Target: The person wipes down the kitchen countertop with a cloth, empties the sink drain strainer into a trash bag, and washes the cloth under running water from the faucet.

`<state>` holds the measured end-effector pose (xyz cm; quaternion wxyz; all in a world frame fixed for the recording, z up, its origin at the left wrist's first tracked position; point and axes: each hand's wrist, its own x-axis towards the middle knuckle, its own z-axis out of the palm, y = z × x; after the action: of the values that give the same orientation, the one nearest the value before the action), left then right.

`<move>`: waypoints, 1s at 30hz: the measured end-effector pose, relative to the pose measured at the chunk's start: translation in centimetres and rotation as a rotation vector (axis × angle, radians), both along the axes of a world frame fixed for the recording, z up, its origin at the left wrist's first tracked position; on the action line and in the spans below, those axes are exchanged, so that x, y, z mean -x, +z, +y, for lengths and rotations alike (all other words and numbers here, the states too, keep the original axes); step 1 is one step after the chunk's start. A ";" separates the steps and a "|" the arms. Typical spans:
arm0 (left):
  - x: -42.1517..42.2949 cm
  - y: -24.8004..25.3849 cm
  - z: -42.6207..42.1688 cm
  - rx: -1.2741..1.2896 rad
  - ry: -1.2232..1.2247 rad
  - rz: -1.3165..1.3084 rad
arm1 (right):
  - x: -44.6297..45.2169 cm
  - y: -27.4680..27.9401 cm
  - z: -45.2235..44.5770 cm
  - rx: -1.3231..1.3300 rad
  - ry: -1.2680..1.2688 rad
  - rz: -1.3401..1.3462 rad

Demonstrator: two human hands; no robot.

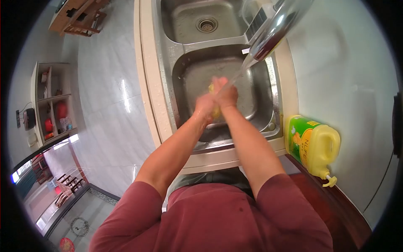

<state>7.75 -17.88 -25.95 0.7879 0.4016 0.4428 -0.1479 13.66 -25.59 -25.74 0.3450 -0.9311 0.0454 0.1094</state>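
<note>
Both hands are together under running water in the near basin of a steel sink [178,90]. Between them is a small yellow thing [216,112], mostly covered by the fingers and blurred, so its kind is unclear. My left hand [205,104] is closed around its left side. My right hand [227,95] presses against it from the right, fingers closed and smeared by motion. From the chrome faucet [273,35] at the upper right, a stream [238,79] falls onto my right hand. Water wets the left wrist.
A second basin with a drain [207,24] lies beyond the near one. Right of the sink, a yellow pump jug [312,145] with a green label rests by the wall. The pale counter edge [147,80] runs along the left, and shelves [54,101] stand farther left.
</note>
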 end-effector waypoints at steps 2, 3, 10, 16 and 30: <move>1.1 3.1 0.9 -0.022 -0.026 -0.095 | -1.5 -2.2 -2.2 0.057 -0.076 0.056; 1.1 4.9 1.1 -0.014 0.049 -0.140 | -1.9 -6.4 -4.1 -0.259 -0.259 0.185; -0.4 6.4 2.1 0.181 0.155 -0.137 | 4.3 8.0 -4.1 -1.268 -0.321 0.164; 0.7 -2.9 0.6 -0.551 -0.445 -0.525 | 6.9 9.0 1.6 -0.256 0.133 -0.235; -1.2 2.8 1.1 0.051 0.022 -0.148 | 4.7 7.8 -3.4 -1.237 -0.437 0.108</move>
<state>9.00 -16.76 -23.18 0.8301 0.3862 0.3837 -0.1205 8.92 -29.03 -17.97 0.8280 -0.5238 0.1792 0.0892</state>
